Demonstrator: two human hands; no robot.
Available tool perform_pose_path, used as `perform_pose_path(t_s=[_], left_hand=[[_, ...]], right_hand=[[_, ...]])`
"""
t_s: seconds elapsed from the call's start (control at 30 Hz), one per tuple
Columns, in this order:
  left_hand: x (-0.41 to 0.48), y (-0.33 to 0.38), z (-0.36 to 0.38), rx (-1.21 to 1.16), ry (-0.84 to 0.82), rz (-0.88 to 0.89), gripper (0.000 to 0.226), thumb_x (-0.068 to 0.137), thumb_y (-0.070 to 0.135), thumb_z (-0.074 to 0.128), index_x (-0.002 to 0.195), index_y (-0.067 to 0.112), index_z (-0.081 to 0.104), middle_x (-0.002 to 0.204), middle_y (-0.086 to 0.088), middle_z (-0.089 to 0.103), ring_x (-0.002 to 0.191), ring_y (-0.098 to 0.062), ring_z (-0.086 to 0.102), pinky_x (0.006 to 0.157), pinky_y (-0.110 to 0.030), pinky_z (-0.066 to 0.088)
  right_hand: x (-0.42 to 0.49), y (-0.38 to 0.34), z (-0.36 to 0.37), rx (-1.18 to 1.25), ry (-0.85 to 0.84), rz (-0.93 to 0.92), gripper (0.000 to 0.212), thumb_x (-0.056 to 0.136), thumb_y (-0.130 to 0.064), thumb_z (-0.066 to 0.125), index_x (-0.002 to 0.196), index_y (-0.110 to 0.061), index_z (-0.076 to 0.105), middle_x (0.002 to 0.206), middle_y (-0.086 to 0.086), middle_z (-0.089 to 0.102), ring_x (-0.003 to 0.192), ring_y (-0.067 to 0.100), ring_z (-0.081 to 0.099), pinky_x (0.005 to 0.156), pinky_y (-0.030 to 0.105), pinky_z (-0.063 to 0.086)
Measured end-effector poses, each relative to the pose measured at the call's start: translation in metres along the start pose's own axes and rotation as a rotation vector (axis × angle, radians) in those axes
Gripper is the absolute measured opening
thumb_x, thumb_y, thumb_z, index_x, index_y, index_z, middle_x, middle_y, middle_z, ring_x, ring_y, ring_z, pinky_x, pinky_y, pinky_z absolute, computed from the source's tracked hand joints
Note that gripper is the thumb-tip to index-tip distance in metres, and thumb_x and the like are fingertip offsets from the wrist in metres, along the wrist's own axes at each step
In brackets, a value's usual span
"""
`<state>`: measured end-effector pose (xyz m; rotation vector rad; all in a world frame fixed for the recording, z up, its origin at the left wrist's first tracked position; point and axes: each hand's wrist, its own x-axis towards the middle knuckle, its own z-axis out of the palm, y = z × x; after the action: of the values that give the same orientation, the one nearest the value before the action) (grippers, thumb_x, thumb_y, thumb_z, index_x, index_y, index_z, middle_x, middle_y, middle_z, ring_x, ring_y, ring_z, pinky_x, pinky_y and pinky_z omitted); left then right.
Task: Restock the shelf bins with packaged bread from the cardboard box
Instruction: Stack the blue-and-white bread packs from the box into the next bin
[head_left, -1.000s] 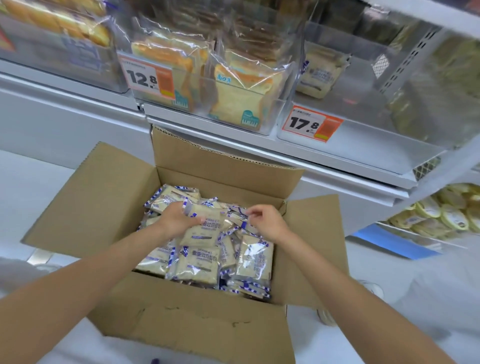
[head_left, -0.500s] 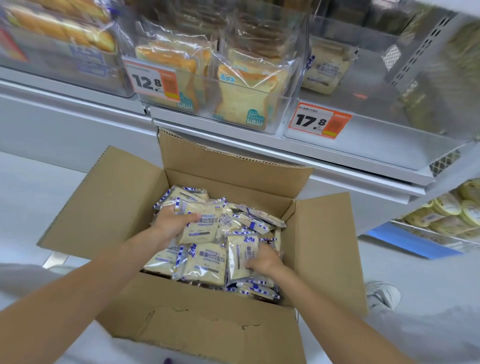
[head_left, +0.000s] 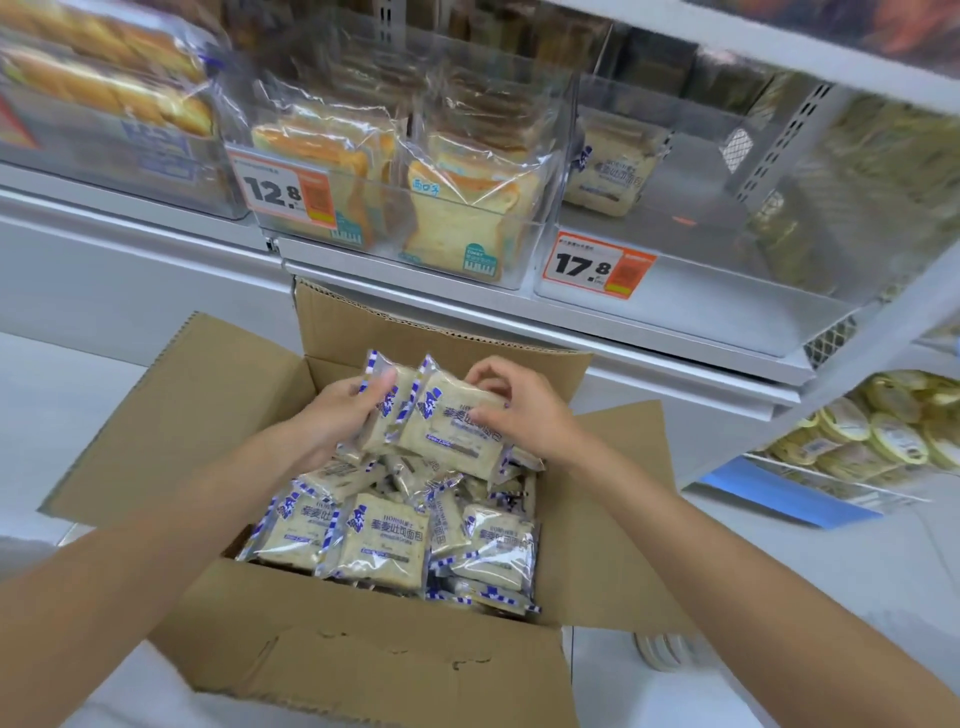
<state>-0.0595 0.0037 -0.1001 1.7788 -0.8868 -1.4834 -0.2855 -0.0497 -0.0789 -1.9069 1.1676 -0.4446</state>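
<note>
So, left hand (head_left: 337, 415) grips one crinkly plastic bread packet (head_left: 382, 415), right hand (head_left: 519, 410) pinches a second packet (head_left: 452, 434) just in front; both flat, squarish, blue-striped seams tilted up toward the shelf; half a second ago both hands were down in the pile, now lifted over the corrugated cardboard box (head_left: 363, 675); clear shelf bin (head_left: 701, 312) above.

A single wide-angle view from the person's head looks forward and steeply down, close over the open cardboard box (head_left: 156, 415) in the near middle. The shelf bins (head_left: 701, 317) run across the far top, their lines bowed toward the edges.
</note>
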Motion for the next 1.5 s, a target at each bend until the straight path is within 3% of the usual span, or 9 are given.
perform_pose_path(t_s=[0.13,0.3,0.43,0.5,0.6,0.83,0.97,1.1,1.5], left_hand=[[-0.026,0.034,0.020,0.171,-0.131,0.172,0.086,0.065,0.068,0.073,0.133,0.021,0.048,0.113,0.003,0.061,0.103,-0.014,0.059,0.096,-0.035,0.044],[-0.043,0.080,0.046,0.230,-0.059,0.373,0.021,0.085,0.033,0.072,0.098,0.028,0.056,0.090,0.015,0.071,0.062,0.005,0.065,0.054,-0.007,0.045],[-0.041,0.139,0.055,0.390,-0.035,0.657,0.074,0.071,0.041,0.083,0.133,0.018,0.051,0.120,0.012,0.061,0.104,-0.005,0.060,0.084,-0.013,0.045],[-0.029,0.169,0.054,0.536,0.011,0.795,0.100,0.066,0.045,0.086,0.148,0.023,0.034,0.142,0.009,0.045,0.128,-0.010,0.046,0.105,-0.027,0.039],[0.003,0.206,0.055,0.689,0.195,0.931,0.089,0.076,0.037,0.081,0.150,0.023,0.033,0.151,0.004,0.040,0.138,-0.016,0.038,0.113,-0.037,0.034],[0.067,0.241,0.075,0.913,0.262,1.031,0.058,0.099,0.049,0.041,0.151,0.026,0.031,0.144,-0.005,0.052,0.134,-0.022,0.044,0.112,-0.043,0.032],[0.081,0.229,0.074,0.933,0.277,1.075,0.054,0.099,0.055,0.026,0.150,0.037,0.024,0.084,0.012,0.061,0.098,-0.018,0.060,0.101,-0.043,0.035],[0.082,0.229,0.074,0.970,0.331,1.103,0.062,0.092,0.061,0.017,0.149,0.038,0.025,0.095,0.006,0.067,0.094,-0.017,0.061,0.099,-0.038,0.034],[0.079,0.225,0.076,0.953,0.325,1.096,0.064,0.091,0.063,0.014,0.149,0.038,0.024,0.091,0.017,0.052,0.103,-0.009,0.055,0.107,-0.037,0.032]], right_hand=[[0.000,-0.023,-0.016,-0.031,0.026,-0.105,0.048,0.082,-0.014,0.076,0.126,-0.022,0.057,0.129,-0.009,0.060,0.121,0.003,0.053,0.109,0.030,0.041],[-0.005,-0.043,-0.056,-0.296,-0.049,-0.040,0.097,0.072,-0.047,0.074,0.152,-0.029,0.021,0.151,0.000,0.039,0.135,0.022,0.040,0.109,0.041,0.037],[-0.010,-0.074,-0.116,-0.418,0.160,-0.190,0.041,0.078,-0.034,0.076,0.112,-0.021,0.057,0.106,0.002,0.054,0.099,0.018,0.051,0.082,0.035,0.043],[-0.011,-0.085,-0.154,-0.503,0.336,-0.258,0.040,0.079,-0.031,0.075,0.113,-0.017,0.058,0.104,0.003,0.051,0.099,0.020,0.050,0.085,0.035,0.043],[-0.008,-0.092,-0.205,-0.498,0.502,-0.273,0.047,0.080,-0.033,0.074,0.119,-0.013,0.056,0.107,0.004,0.051,0.099,0.017,0.049,0.084,0.031,0.041],[0.056,-0.057,-0.254,-0.803,0.376,-0.143,0.047,0.079,-0.040,0.074,0.115,-0.016,0.056,0.112,0.007,0.055,0.104,0.024,0.052,0.084,0.036,0.043],[0.113,-0.006,-0.241,-0.935,0.220,0.056,0.079,0.083,-0.042,0.070,0.149,-0.021,0.031,0.141,0.012,0.048,0.122,0.031,0.049,0.102,0.042,0.041],[0.169,0.015,-0.243,-1.047,0.301,0.060,0.087,0.076,-0.062,0.067,0.148,-0.032,0.029,0.145,0.008,0.043,0.129,0.032,0.044,0.104,0.043,0.035],[0.206,0.026,-0.239,-0.934,0.429,-0.033,0.092,0.077,-0.051,0.071,0.149,-0.023,0.021,0.157,0.003,0.021,0.147,0.027,0.012,0.120,0.043,0.001]])
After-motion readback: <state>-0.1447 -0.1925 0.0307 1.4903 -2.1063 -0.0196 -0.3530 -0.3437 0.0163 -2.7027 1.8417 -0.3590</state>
